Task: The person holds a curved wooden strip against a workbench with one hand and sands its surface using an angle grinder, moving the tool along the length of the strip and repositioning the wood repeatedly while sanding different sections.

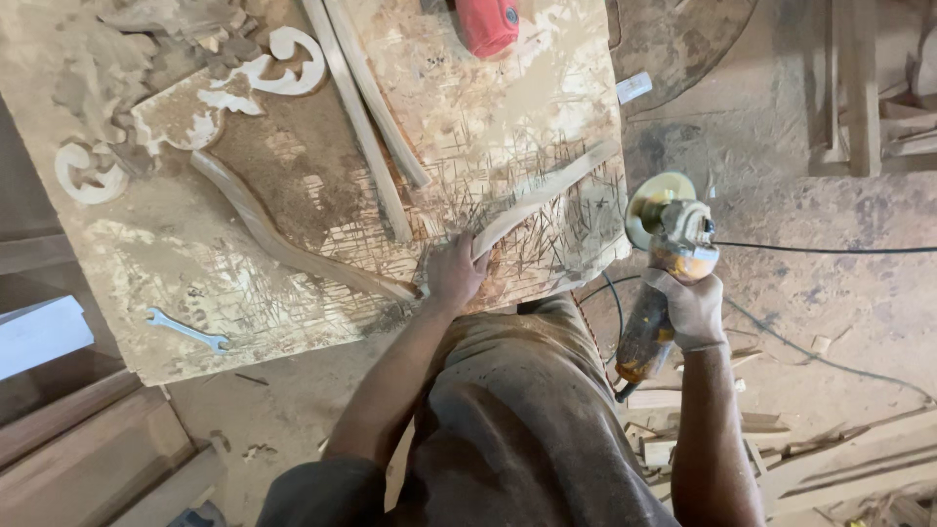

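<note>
A small white rectangular label or tag is seen just off the far right corner of the desk, lying tilted on the dusty floor. Whether anything is printed on it cannot be told. No packages, signs or screens are seen.

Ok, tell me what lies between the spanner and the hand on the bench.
Head view: between the spanner and the left hand lies a wavy curved wooden strip on the dusty, scored benchtop, its end reaching almost to the hand.
</note>
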Tool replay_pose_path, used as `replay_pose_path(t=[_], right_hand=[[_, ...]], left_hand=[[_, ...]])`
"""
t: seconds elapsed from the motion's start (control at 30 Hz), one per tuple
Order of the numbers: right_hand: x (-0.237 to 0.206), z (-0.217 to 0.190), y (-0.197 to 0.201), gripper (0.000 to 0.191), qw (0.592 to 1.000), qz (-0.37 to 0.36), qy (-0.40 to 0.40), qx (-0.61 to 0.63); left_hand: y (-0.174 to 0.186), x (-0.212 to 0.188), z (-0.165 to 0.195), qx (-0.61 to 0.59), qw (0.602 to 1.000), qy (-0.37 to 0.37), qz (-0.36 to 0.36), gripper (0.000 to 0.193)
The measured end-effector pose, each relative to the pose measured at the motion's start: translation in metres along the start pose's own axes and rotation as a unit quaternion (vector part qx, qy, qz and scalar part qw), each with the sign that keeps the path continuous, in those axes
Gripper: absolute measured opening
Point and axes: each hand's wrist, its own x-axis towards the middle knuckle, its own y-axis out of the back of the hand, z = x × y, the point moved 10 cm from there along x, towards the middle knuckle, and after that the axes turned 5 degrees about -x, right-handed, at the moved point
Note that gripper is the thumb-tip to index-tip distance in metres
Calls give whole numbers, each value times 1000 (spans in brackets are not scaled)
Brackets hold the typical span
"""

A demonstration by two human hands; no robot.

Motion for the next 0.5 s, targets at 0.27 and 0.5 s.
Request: replay_pose_path(t=[0.27, 0.5], right_hand=[[1, -20, -64, 36, 993, -88, 44, -71], [-10, -39, -118, 42, 966, -160, 29, -202]], left_hand=[[-9, 0, -13, -72, 994, 66, -44, 39], [9, 4, -6, -9, 999, 21, 40, 41]])
